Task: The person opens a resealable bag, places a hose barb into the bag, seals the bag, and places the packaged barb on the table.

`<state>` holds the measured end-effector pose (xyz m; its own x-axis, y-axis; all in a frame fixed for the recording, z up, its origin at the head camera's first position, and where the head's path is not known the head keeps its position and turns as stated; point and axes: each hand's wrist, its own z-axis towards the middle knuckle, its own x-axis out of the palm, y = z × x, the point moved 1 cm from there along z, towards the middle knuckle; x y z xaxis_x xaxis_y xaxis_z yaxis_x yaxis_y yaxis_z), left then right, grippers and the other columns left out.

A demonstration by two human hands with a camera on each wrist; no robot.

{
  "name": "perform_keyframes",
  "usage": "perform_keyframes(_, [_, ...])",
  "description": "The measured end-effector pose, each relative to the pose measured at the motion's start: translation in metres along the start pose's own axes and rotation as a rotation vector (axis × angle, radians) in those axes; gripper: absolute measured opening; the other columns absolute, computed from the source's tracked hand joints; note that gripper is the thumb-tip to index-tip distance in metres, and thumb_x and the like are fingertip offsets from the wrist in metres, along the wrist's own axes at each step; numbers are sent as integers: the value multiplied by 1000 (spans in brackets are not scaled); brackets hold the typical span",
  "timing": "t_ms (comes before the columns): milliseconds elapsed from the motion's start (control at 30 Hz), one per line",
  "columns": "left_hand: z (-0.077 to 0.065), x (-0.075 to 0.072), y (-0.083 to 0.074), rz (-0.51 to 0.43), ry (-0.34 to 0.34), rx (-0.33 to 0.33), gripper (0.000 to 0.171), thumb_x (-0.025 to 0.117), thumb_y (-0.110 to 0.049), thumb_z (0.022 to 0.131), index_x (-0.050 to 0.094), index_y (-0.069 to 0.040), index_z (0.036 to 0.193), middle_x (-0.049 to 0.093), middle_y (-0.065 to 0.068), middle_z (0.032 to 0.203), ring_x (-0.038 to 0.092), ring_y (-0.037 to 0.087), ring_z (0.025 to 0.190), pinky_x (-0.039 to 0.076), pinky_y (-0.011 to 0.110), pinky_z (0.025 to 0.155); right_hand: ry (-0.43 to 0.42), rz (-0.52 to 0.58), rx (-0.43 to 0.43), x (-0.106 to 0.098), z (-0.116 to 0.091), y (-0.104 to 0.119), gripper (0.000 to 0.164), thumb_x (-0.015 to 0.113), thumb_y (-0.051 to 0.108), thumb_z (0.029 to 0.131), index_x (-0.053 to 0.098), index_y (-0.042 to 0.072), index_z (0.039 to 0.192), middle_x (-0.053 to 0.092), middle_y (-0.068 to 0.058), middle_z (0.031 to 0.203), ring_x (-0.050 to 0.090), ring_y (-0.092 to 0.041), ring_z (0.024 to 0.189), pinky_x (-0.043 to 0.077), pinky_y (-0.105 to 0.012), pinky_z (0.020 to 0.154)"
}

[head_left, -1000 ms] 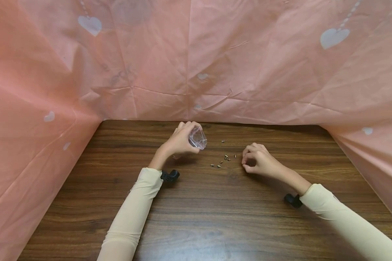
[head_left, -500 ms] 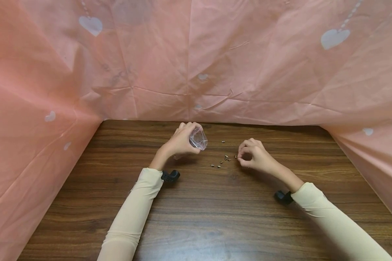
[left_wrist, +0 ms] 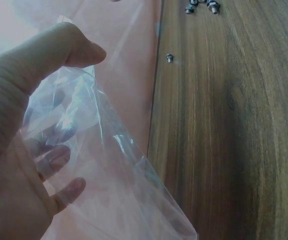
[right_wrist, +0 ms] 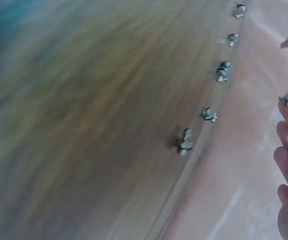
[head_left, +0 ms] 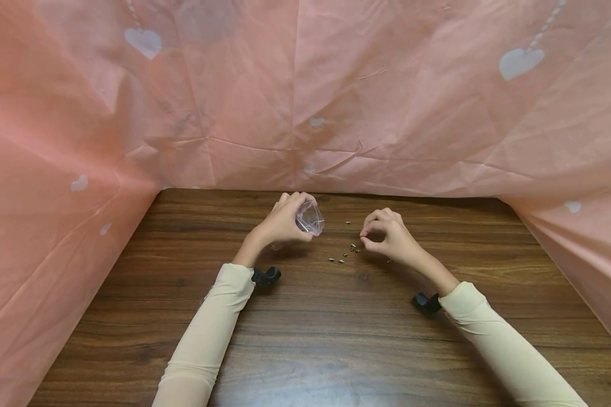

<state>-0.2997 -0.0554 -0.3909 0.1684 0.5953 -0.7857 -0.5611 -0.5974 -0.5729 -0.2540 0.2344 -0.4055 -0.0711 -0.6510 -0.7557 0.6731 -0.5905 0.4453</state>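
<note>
My left hand [head_left: 281, 221] grips a clear plastic bag [head_left: 310, 220], thumb on one side and fingers behind it, with the bag's mouth facing right. In the left wrist view the clear film of the bag [left_wrist: 101, 130] spreads below the thumb. My right hand [head_left: 394, 240] is right of the bag, above the wooden table; in the right wrist view its thumb and forefinger pinch a small metal screw [right_wrist: 284, 100]. Several similar screws [head_left: 353, 247] lie scattered on the table between the hands. One lone screw [left_wrist: 169, 58] shows in the left wrist view.
The dark wood-grain table [head_left: 305, 316] ends at the back against a pink curtain [head_left: 254, 102] with white hearts. The curtain also hangs at both sides. One more screw [head_left: 389, 261] lies under the right wrist.
My right hand has moved left toward the bag, and now pinches a screw. The screw that lay nearest its fingertips is gone from its spot. My left hand and bag stay nearly still.
</note>
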Motion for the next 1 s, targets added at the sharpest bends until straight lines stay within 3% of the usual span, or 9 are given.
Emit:
perform_keyframes(433, [0, 1, -2, -11, 3, 1, 74, 90, -17, 64, 55, -17, 129, 59, 6, 123, 43, 27, 112, 38, 44, 97, -59, 48, 35, 0, 18, 9, 7, 76, 3, 81, 75, 8, 85, 66, -6, 99, 51, -23, 99, 30, -45, 93])
perform_keyframes(667, [1, 2, -3, -8, 8, -2, 73, 90, -18, 65, 55, -19, 128, 58, 4, 122, 43, 26, 111, 38, 44, 97, -72, 131, 79, -2, 27, 16, 2, 75, 8, 85, 75, 7, 86, 66, -7, 101, 49, -22, 100, 30, -42, 91])
perform_keyframes(1000, [1, 1, -3, 0, 6, 4, 74, 89, -19, 64, 55, -18, 130, 59, 5, 123, 43, 26, 110, 38, 42, 95, -93, 196, 96, -5, 39, 18, 16, 75, -4, 82, 76, 12, 86, 69, -8, 100, 51, -20, 98, 37, -33, 84])
